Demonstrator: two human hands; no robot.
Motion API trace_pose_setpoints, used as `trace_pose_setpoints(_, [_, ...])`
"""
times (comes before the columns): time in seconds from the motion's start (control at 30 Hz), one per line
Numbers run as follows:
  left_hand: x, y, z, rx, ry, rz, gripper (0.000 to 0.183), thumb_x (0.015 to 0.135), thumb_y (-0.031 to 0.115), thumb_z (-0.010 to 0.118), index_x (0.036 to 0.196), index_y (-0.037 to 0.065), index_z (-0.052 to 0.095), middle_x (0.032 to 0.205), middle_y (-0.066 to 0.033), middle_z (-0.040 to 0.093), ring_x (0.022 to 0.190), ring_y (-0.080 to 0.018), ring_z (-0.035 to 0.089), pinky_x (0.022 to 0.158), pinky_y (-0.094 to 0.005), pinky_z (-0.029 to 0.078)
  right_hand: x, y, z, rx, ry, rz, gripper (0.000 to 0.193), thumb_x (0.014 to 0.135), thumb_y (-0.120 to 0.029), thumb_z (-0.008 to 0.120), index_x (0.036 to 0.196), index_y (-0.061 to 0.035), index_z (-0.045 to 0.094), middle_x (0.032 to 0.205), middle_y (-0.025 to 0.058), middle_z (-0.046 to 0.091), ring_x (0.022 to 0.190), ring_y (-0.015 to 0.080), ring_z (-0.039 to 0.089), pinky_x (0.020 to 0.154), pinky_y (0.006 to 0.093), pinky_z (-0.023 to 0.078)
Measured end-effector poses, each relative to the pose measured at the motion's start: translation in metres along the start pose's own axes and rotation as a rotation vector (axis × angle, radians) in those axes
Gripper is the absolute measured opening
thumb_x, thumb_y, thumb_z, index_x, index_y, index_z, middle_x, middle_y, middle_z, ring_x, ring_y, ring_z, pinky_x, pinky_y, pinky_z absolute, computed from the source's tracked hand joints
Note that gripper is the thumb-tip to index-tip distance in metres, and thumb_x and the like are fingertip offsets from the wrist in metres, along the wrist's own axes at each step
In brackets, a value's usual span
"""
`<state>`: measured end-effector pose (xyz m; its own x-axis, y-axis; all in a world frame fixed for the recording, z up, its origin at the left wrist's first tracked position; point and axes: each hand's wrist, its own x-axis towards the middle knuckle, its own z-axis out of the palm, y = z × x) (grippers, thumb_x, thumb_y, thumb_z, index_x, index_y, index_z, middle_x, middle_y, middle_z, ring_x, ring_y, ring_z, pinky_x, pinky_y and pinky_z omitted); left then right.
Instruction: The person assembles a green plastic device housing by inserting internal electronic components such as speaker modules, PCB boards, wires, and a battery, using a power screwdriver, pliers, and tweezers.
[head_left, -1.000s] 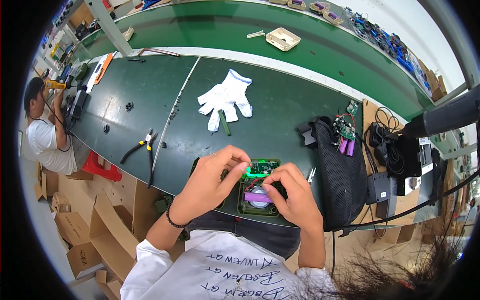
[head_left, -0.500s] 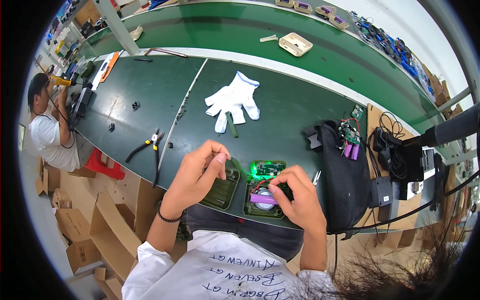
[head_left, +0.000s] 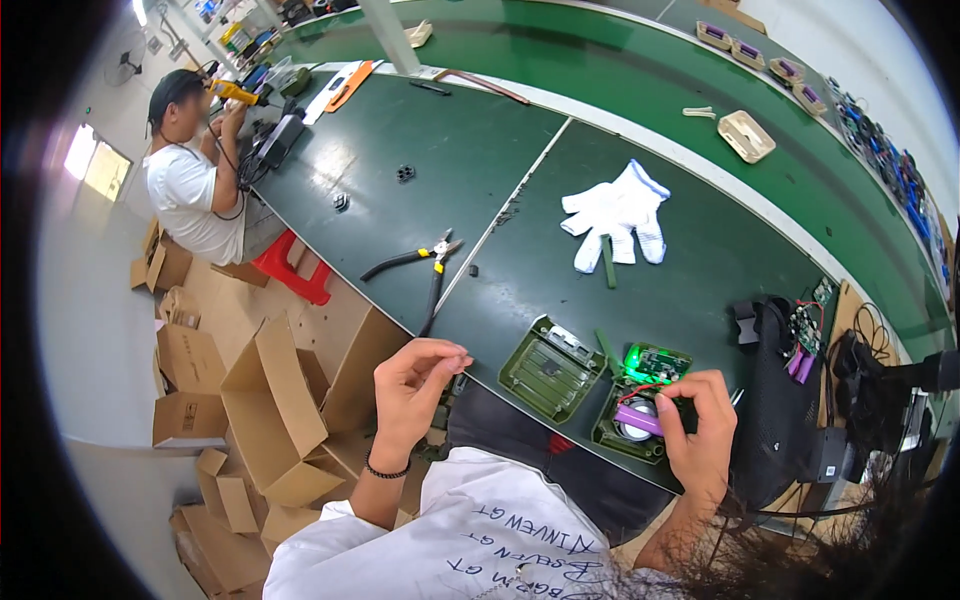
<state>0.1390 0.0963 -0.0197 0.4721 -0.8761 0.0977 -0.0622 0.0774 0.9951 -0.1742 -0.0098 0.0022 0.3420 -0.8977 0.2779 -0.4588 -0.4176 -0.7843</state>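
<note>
My right hand point(head_left: 700, 430) pinches a thin red wire point(head_left: 640, 390) at the open green housing point(head_left: 606, 432). Inside that housing lie a purple cylindrical battery point(head_left: 637, 419) and a round, silvery speaker-like part, partly hidden by the battery. A circuit board point(head_left: 662, 364) with a bright green light rests at its far side. Just off the table's front edge, my left hand point(head_left: 408, 395) has thumb and fingertips pressed together; anything between them is too small to make out. Between my hands sits the other green housing half point(head_left: 550, 372), its hollow side up.
Pliers with black handles point(head_left: 437, 275) lie left of the table seam. A white glove point(head_left: 620, 215) and green strip point(head_left: 609, 265) are farther back. On the right is a black mesh bag point(head_left: 768, 400). Cardboard boxes point(head_left: 275, 400) stand on the floor; a person point(head_left: 195, 190) works at left.
The view has swung toward the left. My left hand has drawn away from the housing, leftward past the table edge. My right hand stays pinched at the wire.
</note>
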Motion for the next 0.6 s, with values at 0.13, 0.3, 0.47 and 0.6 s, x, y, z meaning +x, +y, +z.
trace_pose_setpoints(0.13, [-0.015, -0.016, -0.012, 0.363, 0.131, 0.229, 0.016, 0.089, -0.008, 0.075, 0.103, 0.0, 0.073, 0.102, -0.012, 0.073, 0.091, -0.0227, 0.073, 0.082, -0.0313, 0.059, 0.001, 0.0, 0.002, -0.023, 0.006, 0.002, 0.018, 0.081, 0.003, 0.079, 0.094, 0.0013, 0.066, 0.096, 0.0148, 0.063, 0.086, 0.0304, 0.064, 0.078, 0.0371, 0.051])
trace_pose_setpoints(0.3, [-0.008, -0.028, -0.008, 0.827, 0.2, 0.599, 0.025, 0.078, -0.006, 0.083, 0.098, 0.006, 0.078, 0.095, -0.0057, 0.068, 0.088, -0.0238, 0.064, 0.069, -0.0331, 0.053, 0.005, -0.006, 0.003, -0.057, 0.003, 0.012, 0.016, 0.082, 0.003, 0.077, 0.093, 0.0015, 0.066, 0.095, 0.0144, 0.064, 0.085, 0.0288, 0.064, 0.077, 0.0354, 0.051])
trace_pose_setpoints(0.47, [-0.008, -0.035, -0.017, 0.881, 0.098, 0.632, 0.031, 0.075, -0.004, 0.083, 0.102, 0.009, 0.079, 0.098, -0.0038, 0.067, 0.092, -0.0246, 0.063, 0.076, -0.0363, 0.053, 0.004, -0.008, 0.002, -0.032, -0.013, 0.04, 0.012, 0.087, 0.003, 0.072, 0.094, 0.0006, 0.063, 0.095, 0.0122, 0.061, 0.087, 0.0252, 0.061, 0.081, 0.0332, 0.048])
trace_pose_setpoints(0.6, [-0.008, -0.028, -0.029, 0.964, -0.057, 0.744, 0.037, 0.071, -0.002, 0.082, 0.106, 0.01, 0.079, 0.101, -0.0024, 0.068, 0.095, -0.0237, 0.064, 0.079, -0.0355, 0.052, 0.004, -0.004, 0.003, -0.042, 0.014, 0.017, 0.013, 0.084, 0.002, 0.075, 0.094, 0.0011, 0.067, 0.094, 0.0135, 0.063, 0.085, 0.0263, 0.063, 0.077, 0.0337, 0.05])
